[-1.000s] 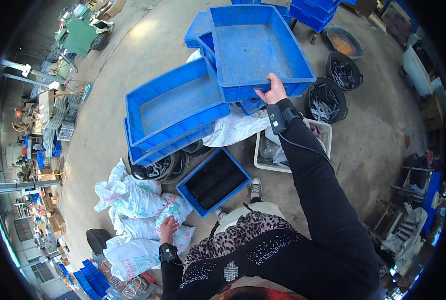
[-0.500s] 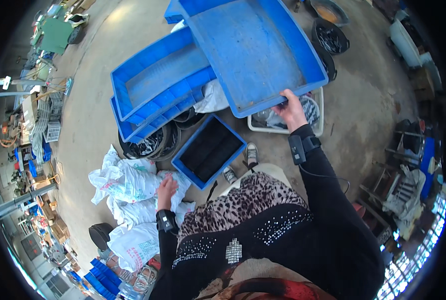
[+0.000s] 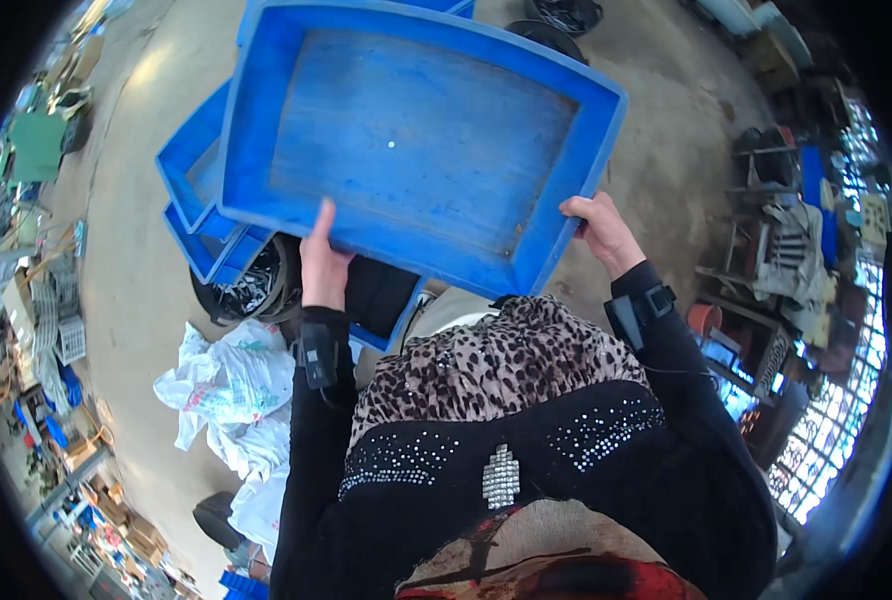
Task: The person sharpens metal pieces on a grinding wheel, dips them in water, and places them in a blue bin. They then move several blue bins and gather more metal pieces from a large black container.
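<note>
A large, shallow blue plastic crate (image 3: 406, 140) is held up in front of me, its inside facing up and a tiny white speck on its floor. My right hand (image 3: 606, 232) is closed on its near right corner, thumb over the rim. At the near left edge, my left hand (image 3: 324, 268) has its thumb up against the rim and its fingers tucked underneath, partly hidden. Beneath and to the left of this crate, other blue crates (image 3: 188, 150) are stacked, largely covered by it. A smaller blue crate (image 3: 381, 300) with black contents shows beside my left hand.
White sacks (image 3: 231, 385) are heaped on the floor at my left. Round dark tubs with dark strip-like pieces stand under the crates (image 3: 251, 285) and at the far right (image 3: 564, 12). A rack (image 3: 756, 220) with cloth stands at the right.
My left hand has risen from near the sacks to the crate's near edge. The crate, held by my right hand alone before, has come nearer and swung level across my front.
</note>
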Demonstrator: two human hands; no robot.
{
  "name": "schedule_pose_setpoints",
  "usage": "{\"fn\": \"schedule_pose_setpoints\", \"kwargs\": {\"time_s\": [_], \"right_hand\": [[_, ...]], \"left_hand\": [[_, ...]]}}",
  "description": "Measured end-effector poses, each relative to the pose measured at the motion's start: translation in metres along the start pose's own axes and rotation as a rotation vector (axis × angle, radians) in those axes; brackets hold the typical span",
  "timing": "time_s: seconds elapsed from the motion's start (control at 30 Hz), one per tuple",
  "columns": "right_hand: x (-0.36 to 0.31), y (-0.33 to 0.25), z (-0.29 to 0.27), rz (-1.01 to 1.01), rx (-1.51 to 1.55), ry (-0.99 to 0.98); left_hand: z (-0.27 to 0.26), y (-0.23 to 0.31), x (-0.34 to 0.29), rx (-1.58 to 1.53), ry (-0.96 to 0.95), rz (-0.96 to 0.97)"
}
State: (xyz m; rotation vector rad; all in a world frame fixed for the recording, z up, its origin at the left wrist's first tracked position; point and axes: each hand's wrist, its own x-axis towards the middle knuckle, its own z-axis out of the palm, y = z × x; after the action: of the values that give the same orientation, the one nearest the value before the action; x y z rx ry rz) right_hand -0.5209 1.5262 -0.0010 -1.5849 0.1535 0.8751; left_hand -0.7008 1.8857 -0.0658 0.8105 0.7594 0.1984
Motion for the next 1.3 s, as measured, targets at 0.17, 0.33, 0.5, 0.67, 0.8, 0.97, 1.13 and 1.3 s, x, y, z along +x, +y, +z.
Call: {"fn": "schedule_pose_setpoints", "kwargs": {"time_s": [0.17, 0.33, 0.5, 0.67, 0.8, 0.97, 1.13, 1.3], "right_hand": [[-0.047, 0.0, -0.001, -0.182, -0.077, 0.114], [-0.058, -0.007, -0.011, -0.439, -0.084, 0.104], [-0.059, -0.03, -0.013, -0.599, 0.008, 0.083], [-0.082, -0.042, -0.056, -0.678, 0.028, 0.037], [-0.09, -0.065, -0.158, -0.54, 0.47, -0.404], [-0.119, -0.172, -0.296, -0.951, 0.647, 0.263], [-0.1, -0.195, -0.321, -0.915, 0.403, -0.476], [-0.156, -0.127, -0.3, -0.793, 0.443, -0.439]], "left_hand": [[0.0, -0.038, -0.021, -0.237, 0.05, -0.005], [0.013, -0.021, -0.021, -0.36, -0.102, 0.0], [0.042, 0.016, -0.025, -0.429, -0.28, 0.148], [0.097, 0.033, -0.029, -0.592, -0.245, 0.135], [0.145, 0.037, -0.028, -0.75, -0.287, 0.157], [0.203, 0.033, -0.035, -0.651, -0.271, 0.213], [0.259, 0.019, -0.031, -0.581, -0.302, 0.229], [0.273, 0.004, -0.032, -0.541, -0.278, 0.055]]}}
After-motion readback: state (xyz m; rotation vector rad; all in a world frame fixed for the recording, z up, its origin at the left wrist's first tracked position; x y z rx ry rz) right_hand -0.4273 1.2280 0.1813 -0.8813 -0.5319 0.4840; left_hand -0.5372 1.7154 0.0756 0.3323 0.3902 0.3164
